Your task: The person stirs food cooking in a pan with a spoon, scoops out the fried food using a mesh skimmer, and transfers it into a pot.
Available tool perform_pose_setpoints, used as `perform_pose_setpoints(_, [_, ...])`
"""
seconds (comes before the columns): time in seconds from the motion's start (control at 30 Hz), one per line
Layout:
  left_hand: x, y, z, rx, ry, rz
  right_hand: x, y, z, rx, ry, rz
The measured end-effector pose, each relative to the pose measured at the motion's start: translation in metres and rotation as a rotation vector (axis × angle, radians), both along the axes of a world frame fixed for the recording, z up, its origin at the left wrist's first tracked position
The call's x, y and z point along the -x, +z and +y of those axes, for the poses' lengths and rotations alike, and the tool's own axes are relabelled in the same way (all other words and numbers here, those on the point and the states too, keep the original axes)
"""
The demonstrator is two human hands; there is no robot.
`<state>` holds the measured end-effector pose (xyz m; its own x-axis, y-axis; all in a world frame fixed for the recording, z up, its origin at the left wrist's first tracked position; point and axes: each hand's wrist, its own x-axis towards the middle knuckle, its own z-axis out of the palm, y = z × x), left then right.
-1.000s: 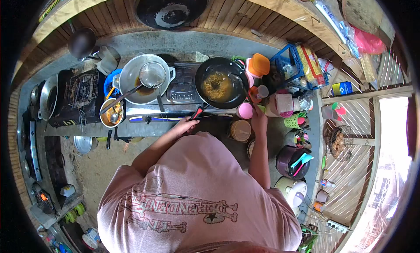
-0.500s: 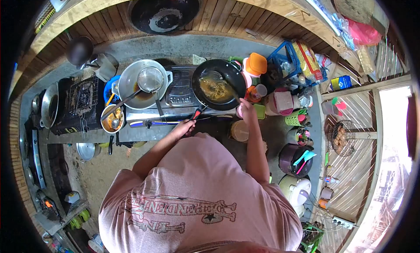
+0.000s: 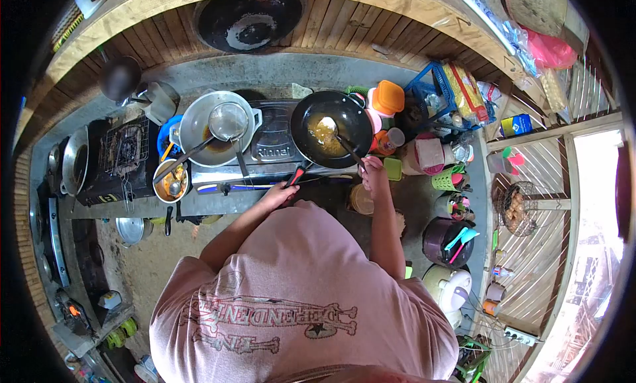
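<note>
Noodles in brown sauce fill the black pan (image 3: 333,127) on the stove's right burner. Right hand (image 3: 373,173) grips a spatula (image 3: 339,139) reaching into it; left hand (image 3: 279,193) clasps the red pan handle (image 3: 295,176). Left, a steel pot (image 3: 212,126) holds dark liquid under a strainer (image 3: 227,120).

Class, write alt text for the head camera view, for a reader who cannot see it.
Seen from above, a person at a gas stove holds the handle of a black frying pan with the left hand and stirs its food using a spatula in the right hand. A metal pot with a strainer sits alongside.
</note>
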<state>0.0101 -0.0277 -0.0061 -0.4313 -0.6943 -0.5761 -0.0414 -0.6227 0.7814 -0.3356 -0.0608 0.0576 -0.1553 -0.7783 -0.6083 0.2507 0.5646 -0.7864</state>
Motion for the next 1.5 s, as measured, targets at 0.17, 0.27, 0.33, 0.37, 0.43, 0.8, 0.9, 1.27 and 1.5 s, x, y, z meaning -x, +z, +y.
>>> perform_pose_setpoints(0.17, [-0.002,-0.002,-0.001,-0.005,0.02,0.049,0.0,0.008,0.005,0.789,0.209,0.771])
perform_pose_setpoints(0.27, [-0.001,0.009,-0.001,-0.012,0.023,0.034,-0.001,0.023,0.009,0.559,0.208,1.181])
perform_pose_setpoints(0.33, [-0.002,0.011,-0.002,0.006,0.02,0.0,-0.006,0.031,0.01,0.414,0.192,1.186])
perform_pose_setpoints(0.37, [-0.002,0.01,-0.002,0.024,0.025,-0.016,-0.008,0.034,0.011,0.27,0.18,1.189])
perform_pose_setpoints(0.43, [-0.001,0.003,-0.001,0.043,0.03,-0.032,0.005,-0.005,0.011,0.406,0.155,1.18])
perform_pose_setpoints(0.8, [0.005,0.014,-0.005,0.004,0.021,-0.006,0.001,0.003,0.019,0.328,-0.057,0.286])
perform_pose_setpoints(0.9, [0.002,-0.007,-0.006,-0.057,0.025,0.059,0.009,0.003,0.012,0.503,0.062,0.931])
perform_pose_setpoints(1.27, [0.004,-0.007,-0.006,-0.006,0.03,0.046,-0.018,0.014,0.005,0.031,-0.112,-0.04])
perform_pose_setpoints(1.5, [0.0,-0.007,-0.007,0.031,0.0,0.029,0.025,-0.033,0.001,0.539,0.094,0.54])
